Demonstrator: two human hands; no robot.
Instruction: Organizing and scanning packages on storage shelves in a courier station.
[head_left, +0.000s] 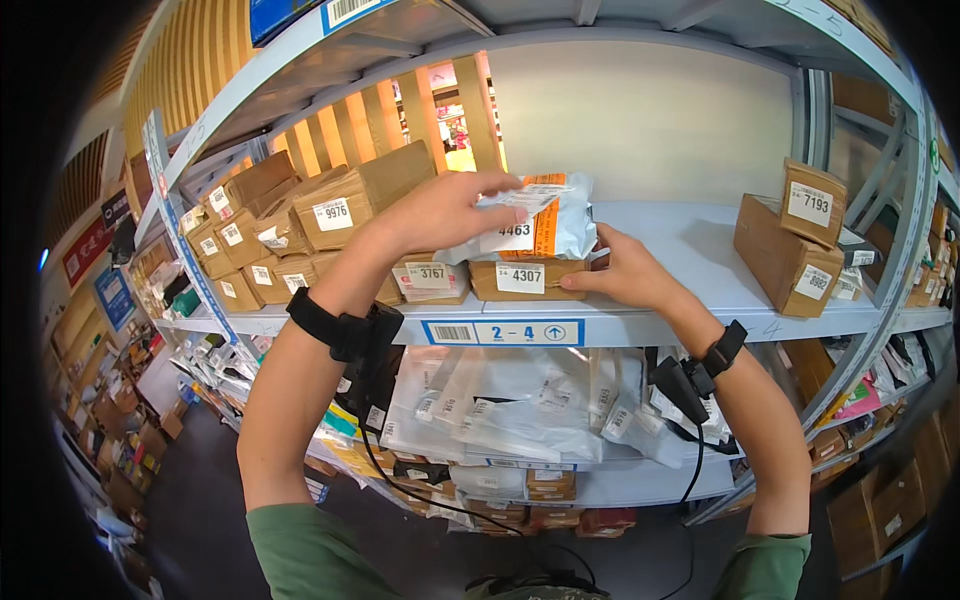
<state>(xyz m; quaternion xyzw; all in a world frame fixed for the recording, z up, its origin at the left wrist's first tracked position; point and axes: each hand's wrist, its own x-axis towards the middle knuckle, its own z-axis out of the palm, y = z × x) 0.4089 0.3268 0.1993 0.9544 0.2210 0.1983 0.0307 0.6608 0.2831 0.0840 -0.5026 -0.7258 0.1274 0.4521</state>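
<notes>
A pale plastic mailing bag with an orange band and a white label lies on top of a cardboard box on the metal shelf. My left hand rests at the bag's left side, its fingers spread over the bag and thumb near the label; whether it grips is unclear. At the right end of the box and bag is my right hand, fingers apart, with its fingertips against them. Both wrists wear black straps with cabled devices.
Stacked cardboard boxes stand left of the bag. More boxes stand at the shelf's right end, by the metal upright. Clear plastic bags fill the shelf below. The shelf's front edge runs under my wrists; another shelf hangs overhead.
</notes>
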